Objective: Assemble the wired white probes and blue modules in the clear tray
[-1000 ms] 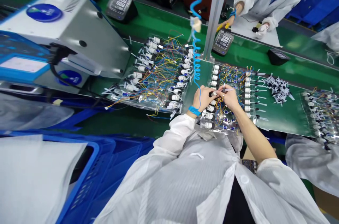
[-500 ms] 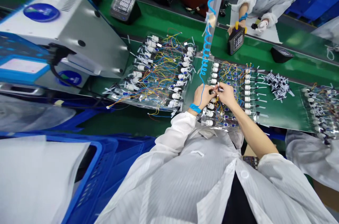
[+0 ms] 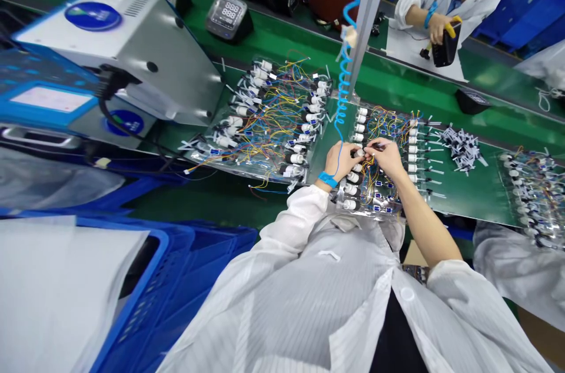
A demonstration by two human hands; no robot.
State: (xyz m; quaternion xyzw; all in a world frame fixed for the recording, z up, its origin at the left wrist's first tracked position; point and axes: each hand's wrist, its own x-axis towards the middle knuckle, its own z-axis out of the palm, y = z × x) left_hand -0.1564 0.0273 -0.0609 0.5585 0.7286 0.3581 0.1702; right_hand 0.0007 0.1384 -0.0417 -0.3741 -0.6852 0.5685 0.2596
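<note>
My left hand (image 3: 339, 161), with a blue wrist strap (image 3: 327, 179), pinches a small white cylindrical part (image 3: 361, 152) over the right-hand clear tray (image 3: 364, 214). Close against it, my right hand (image 3: 387, 158) has its fingertips pressed together at the wire end of that part; what exactly they grip is too small to make out. Thin yellow and dark wires (image 3: 369, 170) hang below the fingers. In the tray, white cylinders (image 3: 351, 205) line the left side, and more with pale strips (image 3: 412, 149) line the right. Small blue pieces and coloured wires lie between them.
Another tray of wired parts (image 3: 273, 120) lies left, beside a boxy machine (image 3: 168, 67). A pile of pale strips (image 3: 462, 149) lies right. The coiled blue cord (image 3: 341, 108) hangs before me. Across the green belt (image 3: 282, 37), a co-worker's hand (image 3: 438, 27) holds a dark device (image 3: 446, 46).
My hands stay close together over the tray; the right has shifted slightly right, and the white cylinder's end now shows. The co-worker has lifted the dark device away from the belt.
</note>
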